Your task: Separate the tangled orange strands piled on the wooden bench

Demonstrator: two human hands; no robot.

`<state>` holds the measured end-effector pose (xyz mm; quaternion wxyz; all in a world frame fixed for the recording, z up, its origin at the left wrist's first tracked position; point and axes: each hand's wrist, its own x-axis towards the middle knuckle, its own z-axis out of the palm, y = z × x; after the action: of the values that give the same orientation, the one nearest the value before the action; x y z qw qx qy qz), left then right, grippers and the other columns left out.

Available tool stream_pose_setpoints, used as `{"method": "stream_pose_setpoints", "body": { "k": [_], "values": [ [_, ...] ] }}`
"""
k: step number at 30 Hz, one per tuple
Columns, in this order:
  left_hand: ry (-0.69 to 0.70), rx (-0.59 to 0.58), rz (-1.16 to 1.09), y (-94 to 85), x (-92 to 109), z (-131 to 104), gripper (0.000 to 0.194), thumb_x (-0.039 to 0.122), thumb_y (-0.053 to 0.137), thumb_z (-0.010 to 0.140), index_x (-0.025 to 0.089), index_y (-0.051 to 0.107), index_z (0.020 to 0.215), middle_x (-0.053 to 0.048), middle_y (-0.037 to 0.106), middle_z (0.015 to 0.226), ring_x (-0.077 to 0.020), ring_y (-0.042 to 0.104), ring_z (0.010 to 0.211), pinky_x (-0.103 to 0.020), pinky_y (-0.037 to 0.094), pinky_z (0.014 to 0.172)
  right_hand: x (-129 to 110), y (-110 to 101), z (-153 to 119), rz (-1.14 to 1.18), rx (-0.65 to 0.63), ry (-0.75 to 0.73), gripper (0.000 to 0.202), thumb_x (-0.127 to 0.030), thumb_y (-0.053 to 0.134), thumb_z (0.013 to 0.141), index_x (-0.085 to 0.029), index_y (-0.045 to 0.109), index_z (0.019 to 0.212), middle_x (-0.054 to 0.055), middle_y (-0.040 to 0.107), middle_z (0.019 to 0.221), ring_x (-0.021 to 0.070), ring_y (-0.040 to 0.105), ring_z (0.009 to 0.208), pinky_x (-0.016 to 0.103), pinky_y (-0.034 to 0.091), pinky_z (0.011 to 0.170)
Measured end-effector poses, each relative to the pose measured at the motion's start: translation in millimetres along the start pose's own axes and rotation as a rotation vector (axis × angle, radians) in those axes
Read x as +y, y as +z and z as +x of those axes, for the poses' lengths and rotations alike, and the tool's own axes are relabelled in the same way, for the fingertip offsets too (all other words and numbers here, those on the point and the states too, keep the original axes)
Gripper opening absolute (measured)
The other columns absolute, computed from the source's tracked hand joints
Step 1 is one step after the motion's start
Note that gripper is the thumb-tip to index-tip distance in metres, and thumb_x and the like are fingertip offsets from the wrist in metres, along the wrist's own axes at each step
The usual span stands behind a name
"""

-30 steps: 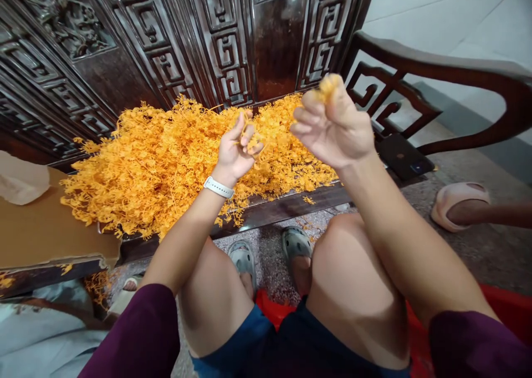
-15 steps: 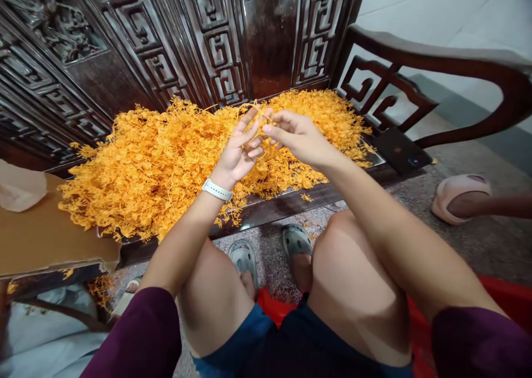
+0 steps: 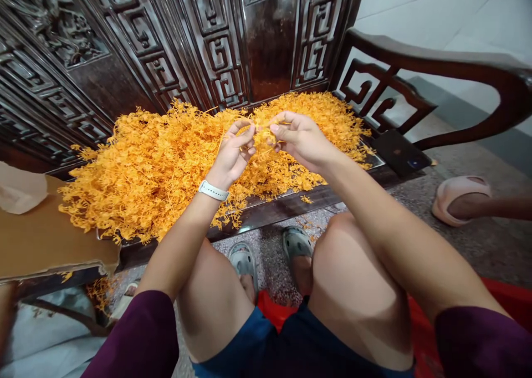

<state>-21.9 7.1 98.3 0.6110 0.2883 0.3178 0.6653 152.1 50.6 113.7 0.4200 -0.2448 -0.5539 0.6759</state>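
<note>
A thin orange plastic sprig (image 3: 261, 125) is stretched between my two hands above a large heap of similar orange branching pieces (image 3: 149, 167). My left hand (image 3: 235, 151), with a pale band at the wrist, pinches one side of the sprig between thumb and fingers. From the other side my right hand (image 3: 301, 139) pinches it with thumb and forefinger, the other fingers curled. Against the orange heap behind, the sprig's exact shape is hard to make out.
The heap lies on a dark carved wooden bench (image 3: 270, 214). A black phone (image 3: 401, 151) rests at its right end under the armrest (image 3: 449, 62). Cardboard (image 3: 50, 239) covers the left end. Another person's foot in a pink slipper (image 3: 461, 200) is at the right.
My hands have moved a little apart and now both pinch the sprig. My left fingers, spread before, have closed. The long strand seen above the fingertips no longer shows there.
</note>
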Motion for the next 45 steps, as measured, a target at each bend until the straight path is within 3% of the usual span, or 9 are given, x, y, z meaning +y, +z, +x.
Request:
{"method": "stream_pose_setpoints", "body": {
  "k": [5,10,15,20,24,29,36,40,45],
  "values": [
    [-0.099,-0.13,0.014,6.0,0.9,-8.0,0.013,0.013,0.077,0.093,0.016,0.067,0.101,0.002,0.065,0.073,-0.0026,0.043,0.049,-0.014,0.031,0.045,-5.0,-0.6,-3.7,0.088,0.051,0.094,0.025,-0.027,0.087,0.084,-0.018,0.064,0.084,-0.002,0.059,0.077,0.011,0.05,0.071,0.028,0.037,0.068],
    [-0.106,-0.195,0.136,11.4,4.6,-15.5,0.033,0.016,0.09,0.074,0.014,0.072,0.101,0.0,0.071,0.079,0.0006,0.03,0.046,-0.014,0.025,0.043,-9.4,-4.6,-7.7,0.246,0.037,0.2,0.025,-0.03,0.086,0.087,-0.02,0.063,0.09,-0.003,0.057,0.074,0.0122,0.049,0.07,0.028,0.035,0.068],
    [-0.092,-0.184,0.418,14.4,4.6,-17.3,0.033,0.024,0.099,0.072,0.016,0.077,0.096,-0.002,0.072,0.09,-0.0023,0.048,0.059,-0.015,0.028,0.047,-11.0,-1.8,-11.4,0.308,0.074,0.215,0.025,-0.025,0.082,0.088,-0.021,0.058,0.092,-0.004,0.058,0.07,0.012,0.048,0.066,0.028,0.035,0.066],
    [-0.081,-0.211,0.557,13.9,-2.6,-15.7,0.035,0.029,0.097,0.075,0.021,0.081,0.105,0.002,0.067,0.073,-0.0045,0.038,0.05,-0.019,0.023,0.045,-14.2,-7.0,-9.9,0.353,0.153,0.21,0.022,-0.012,0.076,0.084,-0.02,0.06,0.096,-0.004,0.061,0.074,0.0099,0.048,0.064,0.026,0.038,0.064],
    [-0.07,-0.306,0.683,8.5,-9.9,-18.1,0.023,0.033,0.096,0.077,0.019,0.083,0.089,-0.003,0.069,0.073,-0.0079,0.046,0.054,-0.021,0.03,0.047,-25.5,-25.8,-6.3,0.376,0.254,0.112,0.027,-0.017,0.082,0.083,-0.022,0.057,0.091,-0.007,0.052,0.068,0.0091,0.043,0.061,0.025,0.039,0.062],
    [-0.115,-0.254,0.592,8.6,-13.1,-21.2,0.034,0.046,0.092,0.083,0.021,0.083,0.104,-0.002,0.064,0.069,-0.0062,0.04,0.048,-0.019,0.023,0.044,-25.3,-35.4,-7.0,0.185,0.337,0.097,0.035,-0.033,0.092,0.074,-0.021,0.065,0.092,-0.006,0.054,0.069,0.0095,0.043,0.062,0.026,0.038,0.06],
    [0.129,-0.087,0.49,25.7,-21.5,-24.6,0.056,0.041,0.097,0.078,0.03,0.076,0.129,-0.006,0.065,0.135,0.0026,0.032,0.052,-0.018,0.025,0.045,-3.5,-22.4,-7.4,-0.284,0.201,-0.106,0.037,-0.052,0.089,0.083,-0.02,0.071,0.089,-0.005,0.055,0.068,0.0113,0.045,0.06,0.031,0.035,0.06],
    [0.189,-0.054,0.449,30.0,-30.0,-28.6,0.049,0.046,0.095,0.079,0.026,0.073,0.118,-0.005,0.067,0.125,-0.0022,0.045,0.059,-0.018,0.026,0.045,0.3,-15.5,-11.2,-0.53,0.193,-0.226,0.03,-0.05,0.078,0.094,-0.021,0.07,0.091,-0.003,0.057,0.07,0.0134,0.047,0.065,0.033,0.035,0.064],
    [-0.071,-0.056,0.274,28.8,-31.3,-28.1,0.045,0.066,0.076,0.09,0.022,0.071,0.097,-0.005,0.065,0.099,-0.0094,0.057,0.062,-0.019,0.019,0.04,-7.9,1.0,-26.8,-0.81,0.163,-0.368,0.011,-0.034,0.067,0.102,-0.024,0.07,0.099,0.0,0.061,0.078,0.0165,0.052,0.072,0.036,0.04,0.073]
  ]
}}
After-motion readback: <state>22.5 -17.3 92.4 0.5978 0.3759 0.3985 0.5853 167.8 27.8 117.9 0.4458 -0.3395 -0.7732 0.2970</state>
